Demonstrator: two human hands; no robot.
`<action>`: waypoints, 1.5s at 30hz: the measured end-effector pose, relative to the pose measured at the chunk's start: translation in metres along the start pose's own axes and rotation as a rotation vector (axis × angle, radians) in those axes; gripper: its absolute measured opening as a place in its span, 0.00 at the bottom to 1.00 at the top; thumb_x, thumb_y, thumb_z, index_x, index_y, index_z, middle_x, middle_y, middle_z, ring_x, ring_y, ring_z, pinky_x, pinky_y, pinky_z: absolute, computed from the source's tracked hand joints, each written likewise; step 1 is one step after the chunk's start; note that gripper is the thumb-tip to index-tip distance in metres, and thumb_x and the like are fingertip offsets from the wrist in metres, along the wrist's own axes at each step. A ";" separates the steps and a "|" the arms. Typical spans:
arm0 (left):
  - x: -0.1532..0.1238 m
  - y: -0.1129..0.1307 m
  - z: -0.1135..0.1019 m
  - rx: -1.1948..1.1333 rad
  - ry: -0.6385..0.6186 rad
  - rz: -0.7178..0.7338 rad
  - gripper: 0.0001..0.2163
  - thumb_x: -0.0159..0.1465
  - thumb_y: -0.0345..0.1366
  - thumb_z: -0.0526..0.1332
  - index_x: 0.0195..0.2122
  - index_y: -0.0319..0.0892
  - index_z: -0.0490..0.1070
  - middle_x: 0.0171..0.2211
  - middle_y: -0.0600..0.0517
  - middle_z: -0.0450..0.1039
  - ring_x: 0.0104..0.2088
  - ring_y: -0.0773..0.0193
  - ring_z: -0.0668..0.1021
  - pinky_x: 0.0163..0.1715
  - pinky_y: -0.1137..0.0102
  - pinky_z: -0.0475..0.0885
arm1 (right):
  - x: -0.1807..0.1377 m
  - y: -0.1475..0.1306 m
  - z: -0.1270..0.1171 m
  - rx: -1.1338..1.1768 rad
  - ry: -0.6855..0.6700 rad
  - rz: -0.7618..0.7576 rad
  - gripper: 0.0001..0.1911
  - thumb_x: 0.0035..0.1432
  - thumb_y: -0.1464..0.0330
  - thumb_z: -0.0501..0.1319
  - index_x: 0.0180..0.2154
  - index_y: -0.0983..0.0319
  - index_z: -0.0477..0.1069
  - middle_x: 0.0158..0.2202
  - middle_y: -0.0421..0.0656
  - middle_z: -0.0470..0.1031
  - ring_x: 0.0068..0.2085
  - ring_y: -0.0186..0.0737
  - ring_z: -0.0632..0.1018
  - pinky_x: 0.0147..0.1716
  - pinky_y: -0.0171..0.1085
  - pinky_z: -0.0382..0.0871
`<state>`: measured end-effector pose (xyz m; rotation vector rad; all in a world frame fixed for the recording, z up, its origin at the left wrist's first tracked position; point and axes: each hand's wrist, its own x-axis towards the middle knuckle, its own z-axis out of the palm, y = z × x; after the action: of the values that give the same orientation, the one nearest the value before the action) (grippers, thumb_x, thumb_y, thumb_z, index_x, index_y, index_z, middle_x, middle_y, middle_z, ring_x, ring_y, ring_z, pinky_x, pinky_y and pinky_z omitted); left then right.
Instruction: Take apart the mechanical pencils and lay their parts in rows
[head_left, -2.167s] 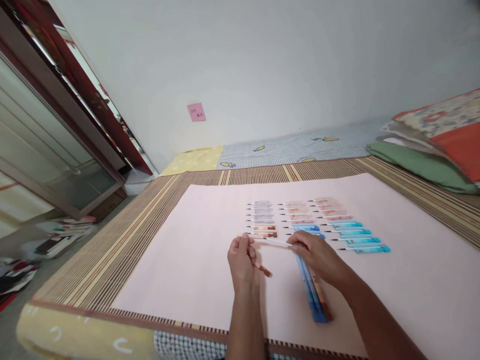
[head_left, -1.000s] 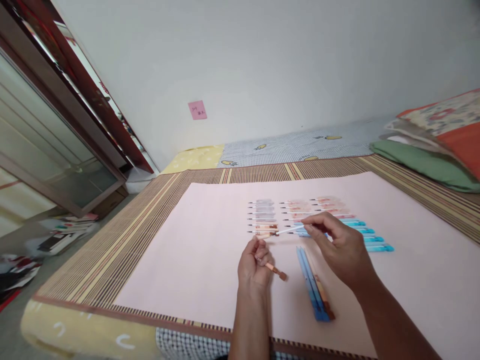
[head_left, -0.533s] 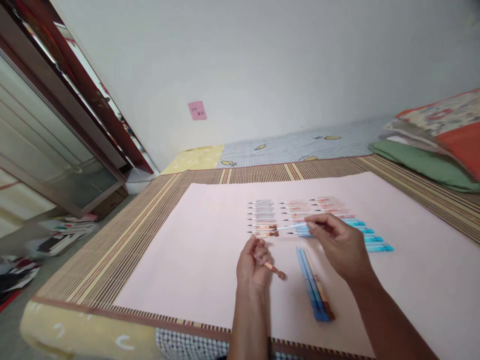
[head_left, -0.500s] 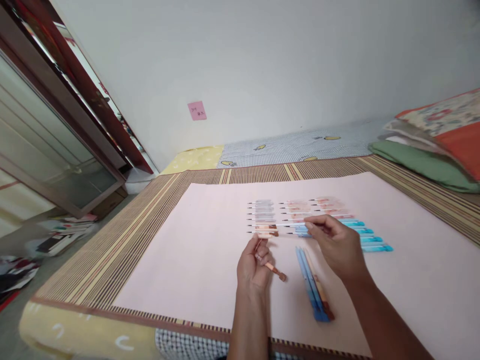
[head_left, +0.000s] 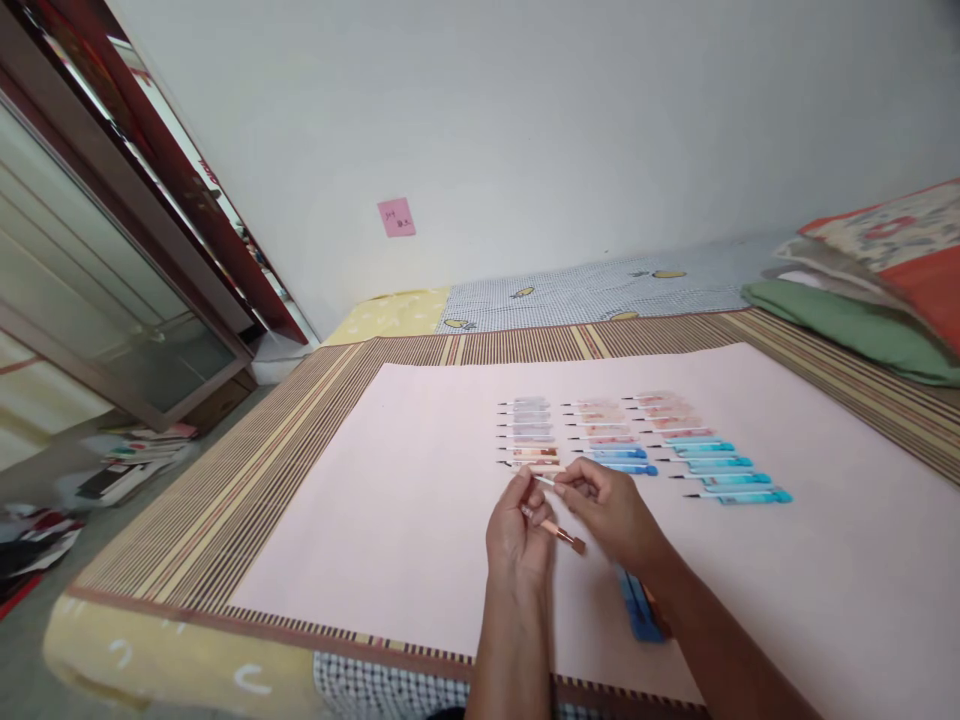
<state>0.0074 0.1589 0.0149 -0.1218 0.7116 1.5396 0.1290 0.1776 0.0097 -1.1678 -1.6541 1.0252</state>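
My left hand (head_left: 521,525) is closed around a brown-and-peach pen barrel (head_left: 568,538), whose brown end sticks out to the lower right. Its thumb and index fingertip meet at one end of a thin white pen refill (head_left: 545,480). Pinched at the other end of that refill is my right hand (head_left: 604,505), just right of the left fingers. Whether the refill sits inside anything is hidden by the fingers. Below my right wrist lie blue pens (head_left: 640,608), with a brown one partly covered by the arm.
Pen casings with black-tipped refills lie in columns on the pink sheet (head_left: 360,520): grey ones (head_left: 531,418), peach ones (head_left: 600,415), blue ones (head_left: 622,468) and turquoise ones (head_left: 750,480). A striped mat (head_left: 225,480) lies beneath. Folded cloths and a pillow (head_left: 900,245) are at right.
My right hand has moved left and slightly down, bringing the refill to the left fingertips. My left hand has shifted slightly right, still holding the brown pen barrel.
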 end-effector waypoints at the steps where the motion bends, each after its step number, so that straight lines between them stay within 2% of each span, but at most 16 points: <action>1: 0.001 0.000 -0.002 0.018 0.002 0.026 0.09 0.62 0.23 0.64 0.25 0.34 0.68 0.20 0.57 0.61 0.15 0.79 0.60 0.11 0.83 0.52 | 0.000 0.000 0.001 -0.010 -0.013 0.002 0.08 0.56 0.61 0.61 0.33 0.60 0.73 0.27 0.41 0.77 0.29 0.40 0.77 0.30 0.37 0.71; 4: 0.005 -0.001 -0.007 0.081 -0.003 0.082 0.09 0.60 0.26 0.66 0.25 0.34 0.70 0.18 0.57 0.60 0.15 0.79 0.58 0.12 0.83 0.54 | 0.000 0.001 0.003 -0.079 0.044 -0.017 0.12 0.56 0.61 0.63 0.41 0.59 0.72 0.31 0.41 0.77 0.31 0.40 0.77 0.32 0.38 0.72; 6: 0.006 -0.001 -0.009 0.114 0.001 0.102 0.08 0.58 0.27 0.68 0.24 0.33 0.71 0.17 0.57 0.60 0.14 0.79 0.58 0.12 0.83 0.54 | 0.000 0.000 0.001 -0.140 0.068 -0.100 0.12 0.59 0.61 0.61 0.43 0.59 0.73 0.36 0.44 0.78 0.36 0.41 0.77 0.37 0.40 0.72; 8: 0.006 0.000 -0.009 0.143 0.007 0.117 0.09 0.56 0.28 0.70 0.23 0.33 0.71 0.16 0.57 0.61 0.15 0.78 0.60 0.12 0.83 0.55 | 0.001 -0.005 -0.001 -0.200 0.025 -0.196 0.10 0.62 0.64 0.57 0.42 0.58 0.74 0.40 0.45 0.77 0.40 0.42 0.77 0.41 0.41 0.71; 10: 0.004 0.004 -0.009 0.169 0.003 0.120 0.09 0.56 0.28 0.71 0.23 0.33 0.71 0.16 0.56 0.62 0.15 0.78 0.60 0.12 0.83 0.55 | 0.003 -0.011 -0.004 -0.260 -0.044 -0.233 0.09 0.63 0.66 0.55 0.39 0.58 0.75 0.39 0.45 0.77 0.41 0.42 0.77 0.41 0.40 0.69; 12: 0.002 0.012 -0.009 0.175 -0.009 0.123 0.10 0.59 0.30 0.69 0.24 0.33 0.72 0.17 0.55 0.64 0.15 0.78 0.61 0.12 0.83 0.55 | 0.008 -0.016 -0.009 -0.298 -0.090 -0.223 0.09 0.63 0.67 0.55 0.38 0.58 0.74 0.37 0.43 0.77 0.39 0.42 0.77 0.39 0.40 0.68; 15: -0.001 0.031 -0.012 0.141 0.040 0.198 0.10 0.65 0.30 0.64 0.27 0.31 0.74 0.24 0.48 0.72 0.17 0.78 0.63 0.12 0.84 0.57 | 0.020 -0.013 -0.015 -0.347 -0.071 -0.174 0.08 0.62 0.67 0.55 0.36 0.58 0.72 0.36 0.43 0.78 0.39 0.42 0.76 0.39 0.39 0.67; 19: -0.003 0.064 -0.019 0.108 0.153 0.309 0.05 0.62 0.22 0.63 0.29 0.31 0.75 0.29 0.46 0.74 0.18 0.79 0.64 0.13 0.84 0.59 | 0.033 0.004 -0.013 -0.489 -0.089 -0.039 0.07 0.61 0.68 0.54 0.34 0.59 0.71 0.34 0.43 0.77 0.37 0.43 0.76 0.35 0.38 0.63; 23: -0.005 0.082 -0.025 0.030 0.109 0.345 0.06 0.62 0.20 0.61 0.30 0.32 0.74 0.30 0.46 0.75 0.19 0.78 0.66 0.14 0.83 0.60 | 0.032 0.016 0.000 -0.620 -0.148 -0.042 0.05 0.62 0.70 0.54 0.34 0.59 0.68 0.33 0.42 0.75 0.33 0.40 0.74 0.32 0.36 0.58; 29: -0.005 0.081 -0.026 -0.021 0.095 0.276 0.06 0.62 0.20 0.61 0.29 0.33 0.72 0.32 0.46 0.74 0.19 0.79 0.65 0.13 0.83 0.59 | 0.028 0.018 0.012 -0.798 -0.171 -0.117 0.09 0.60 0.79 0.53 0.31 0.60 0.64 0.38 0.46 0.72 0.37 0.40 0.72 0.33 0.36 0.57; 34: -0.003 0.079 -0.024 0.003 0.102 0.251 0.05 0.62 0.21 0.61 0.30 0.34 0.71 0.31 0.47 0.74 0.18 0.78 0.64 0.13 0.83 0.59 | 0.032 0.024 0.015 -0.880 -0.201 -0.082 0.09 0.63 0.79 0.53 0.34 0.61 0.66 0.39 0.47 0.72 0.37 0.41 0.74 0.33 0.36 0.57; 45: -0.002 0.075 -0.021 -0.017 0.133 0.219 0.05 0.65 0.21 0.59 0.33 0.32 0.71 0.32 0.44 0.74 0.20 0.78 0.63 0.13 0.83 0.58 | 0.036 0.030 0.018 -1.000 -0.170 -0.169 0.09 0.63 0.80 0.54 0.34 0.62 0.68 0.38 0.46 0.74 0.36 0.41 0.72 0.34 0.38 0.53</action>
<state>-0.0690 0.1520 0.0261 -0.1641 0.8385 1.7588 0.1126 0.2160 -0.0175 -1.5198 -2.4581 0.1290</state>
